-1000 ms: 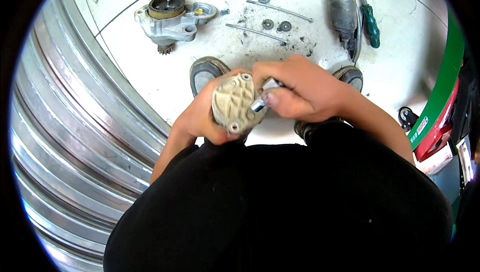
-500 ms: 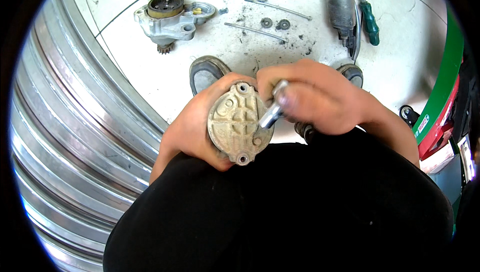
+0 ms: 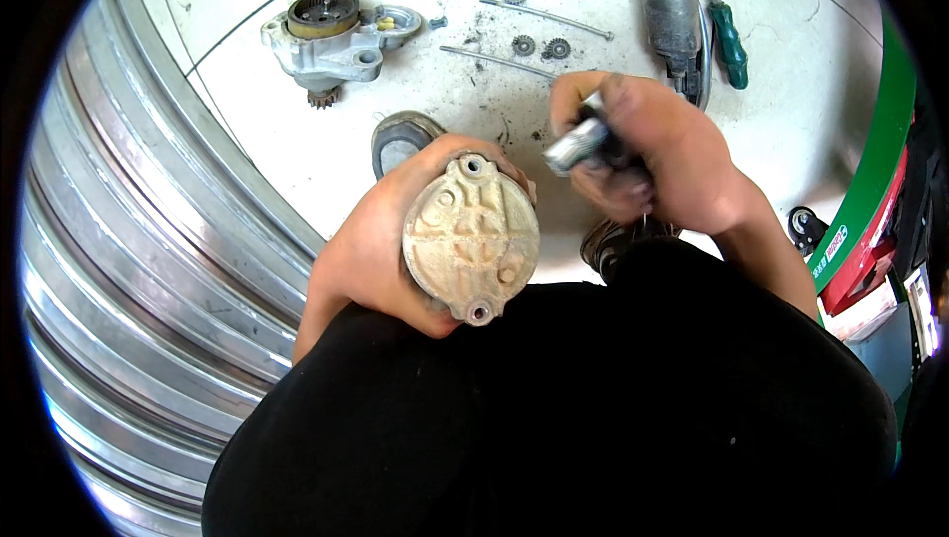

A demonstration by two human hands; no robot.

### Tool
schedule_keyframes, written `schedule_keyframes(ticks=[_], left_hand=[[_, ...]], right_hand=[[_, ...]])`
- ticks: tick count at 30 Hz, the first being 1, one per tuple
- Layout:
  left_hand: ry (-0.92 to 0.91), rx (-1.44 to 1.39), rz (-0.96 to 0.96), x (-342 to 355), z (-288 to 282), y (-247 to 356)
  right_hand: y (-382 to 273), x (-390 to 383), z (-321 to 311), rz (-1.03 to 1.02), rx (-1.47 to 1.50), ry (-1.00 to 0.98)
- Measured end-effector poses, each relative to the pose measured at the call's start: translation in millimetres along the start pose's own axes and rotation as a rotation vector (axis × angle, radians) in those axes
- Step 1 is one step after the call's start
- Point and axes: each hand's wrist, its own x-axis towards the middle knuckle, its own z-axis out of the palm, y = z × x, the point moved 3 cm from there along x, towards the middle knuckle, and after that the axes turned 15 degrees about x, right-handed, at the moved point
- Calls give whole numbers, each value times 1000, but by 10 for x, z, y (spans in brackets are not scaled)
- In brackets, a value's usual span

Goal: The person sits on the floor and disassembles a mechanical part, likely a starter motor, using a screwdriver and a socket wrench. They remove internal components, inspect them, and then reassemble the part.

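My left hand [image 3: 368,245] is wrapped round a round, tan metal motor housing [image 3: 473,240], with its ribbed end face turned up. Two bolt holes show on that cover, one at the top and one at the bottom. To the right and a little farther off, my right hand [image 3: 682,146] is closed on a shiny metal tool [image 3: 578,147], smeared by motion. The tool's blunt bright end points toward the housing but stands apart from it. Its exact kind cannot be made out, and dark parts show between the fingers.
On the pale floor ahead lie a gear housing [image 3: 341,54], small gears [image 3: 523,45], long thin bolts [image 3: 549,19], a cylindrical solenoid [image 3: 674,23] and a green-handled screwdriver [image 3: 729,43]. Ribbed shiny metal [image 3: 148,221] fills the left side. A green curved edge [image 3: 883,156] borders the right.
My right hand has pulled the metal tool away from the housing's cover, up and to the right. My left hand keeps its hold, with the housing shifted slightly left.
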Motion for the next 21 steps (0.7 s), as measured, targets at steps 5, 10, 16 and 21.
schedule_keyframes(ticks=[5,10,16,21], left_hand=[[-41,479,-70,-70,36,52],[-120,785,-12,2,51,249],[-151,797,-47,1,74,267],[-169,857,-69,19,86,273]], right_hand=[[-118,-5,153,-140,-593,-92],[-51,-60,193,-123,-641,-181],[-26,-29,213,-95,-662,-247],[-33,-21,232,-60,-690,-304]])
